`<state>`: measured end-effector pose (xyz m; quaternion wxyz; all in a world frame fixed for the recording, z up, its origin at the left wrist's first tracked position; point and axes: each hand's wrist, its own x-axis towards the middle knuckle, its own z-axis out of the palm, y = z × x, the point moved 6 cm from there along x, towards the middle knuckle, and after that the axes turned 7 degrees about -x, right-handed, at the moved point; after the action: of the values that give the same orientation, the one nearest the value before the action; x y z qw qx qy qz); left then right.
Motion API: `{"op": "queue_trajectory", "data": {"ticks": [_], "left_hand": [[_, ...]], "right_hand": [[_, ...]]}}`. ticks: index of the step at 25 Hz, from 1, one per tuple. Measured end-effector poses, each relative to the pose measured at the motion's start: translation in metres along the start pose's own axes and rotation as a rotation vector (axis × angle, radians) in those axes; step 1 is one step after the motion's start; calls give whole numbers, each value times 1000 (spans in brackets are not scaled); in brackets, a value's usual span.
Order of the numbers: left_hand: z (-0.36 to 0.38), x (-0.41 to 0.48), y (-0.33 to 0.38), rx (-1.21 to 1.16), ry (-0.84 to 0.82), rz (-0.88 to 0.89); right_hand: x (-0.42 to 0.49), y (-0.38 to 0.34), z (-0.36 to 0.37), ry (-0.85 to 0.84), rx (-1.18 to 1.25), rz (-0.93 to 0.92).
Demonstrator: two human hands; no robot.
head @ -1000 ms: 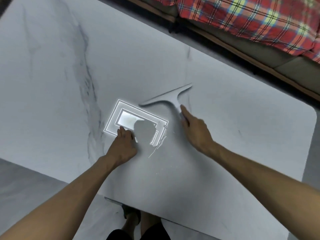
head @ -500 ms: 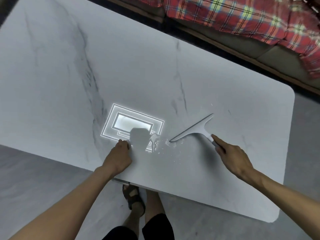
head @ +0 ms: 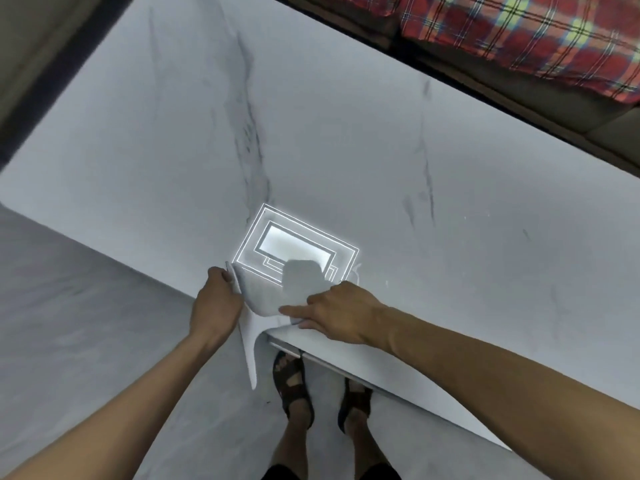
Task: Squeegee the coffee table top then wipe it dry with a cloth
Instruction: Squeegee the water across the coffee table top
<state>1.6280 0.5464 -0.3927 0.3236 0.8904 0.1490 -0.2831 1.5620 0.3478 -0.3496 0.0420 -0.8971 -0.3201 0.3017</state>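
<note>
At the near edge of the white marble-patterned surface (head: 346, 150), both bare hands work a pale grey cloth (head: 270, 299) that lies partly on the top and partly over the edge. The left hand (head: 216, 306) sits just off the edge, its grip closed on the cloth's left side, with the thumb showing above the fabric. The right hand (head: 339, 311) lies palm-down on the surface at the edge, fingers stretched leftward and pressing the cloth's right part; its grip is flat and loose rather than clenched around anything. From between the hands a narrow tail of the cloth hangs down past the edge toward the grey floor (head: 86, 323). Just beyond the cloth, a bright rectangular reflection of a ceiling light (head: 294, 244) shines on the top, partly blocked by a dark shadow. Dark grey veins run across the surface toward its far edge. Below the near edge stand two feet in dark strapped sandals (head: 294, 379). Past the far edge lies a red plaid blanket (head: 519, 32).
</note>
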Motion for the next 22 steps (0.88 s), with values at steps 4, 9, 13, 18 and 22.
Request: {"op": "queue_trajectory", "data": {"ticks": [4,9,13,18,22], "left_hand": [[15,-7,-3,11,-58,30],[53,-31,25,25,-180,83],[92,-46,49,179,-295,200],[131,-58,56,412,-383,215],[130,-59,55,339,-400,174]], "right_hand": [[12,41,-10,88,17,145],[-60,113,-6,153,151,456],[-147,138,29,160,216,636],[-244,144,79,153,240,799],[-296,147,91,166,269,910]]}}
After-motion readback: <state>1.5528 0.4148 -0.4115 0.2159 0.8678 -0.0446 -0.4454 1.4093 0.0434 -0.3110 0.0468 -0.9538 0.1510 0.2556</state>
